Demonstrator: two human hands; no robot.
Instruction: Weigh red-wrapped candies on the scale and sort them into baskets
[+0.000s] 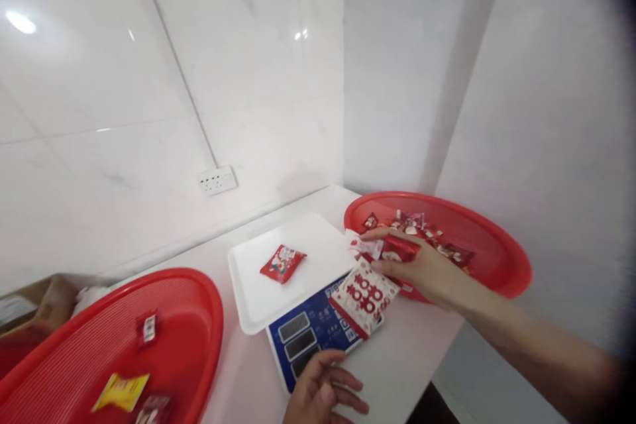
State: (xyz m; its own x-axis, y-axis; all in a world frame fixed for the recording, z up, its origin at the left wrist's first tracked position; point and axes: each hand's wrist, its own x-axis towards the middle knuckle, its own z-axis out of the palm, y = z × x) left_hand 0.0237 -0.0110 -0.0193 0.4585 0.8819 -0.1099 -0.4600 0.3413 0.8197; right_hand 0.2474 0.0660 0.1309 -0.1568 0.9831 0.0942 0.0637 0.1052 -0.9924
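Note:
My right hand (412, 268) is closed around several small wrapped packets at the near rim of the right red basket. Among them are a shiny red packet (399, 249) and a white-and-pink packet (365, 245). A larger white packet with red double-happiness print (365, 297) sits below its fingers, over the scale's keypad; whether the hand grips it I cannot tell. My left hand (322, 391) is open, fingers apart and holding nothing, by the near edge of the scale's blue panel (303, 334). A red packet (283, 264) lies on the scale's white tray (248, 298).
The right red basket (514, 268) holds several wrapped sweets. In the left red basket (211, 318) lie a yellow packet (120, 392), a red packet (148, 328) and a dark red one (153, 409). A cardboard box (54, 308) stands far left. Walls close off the table's (397, 358) back and right.

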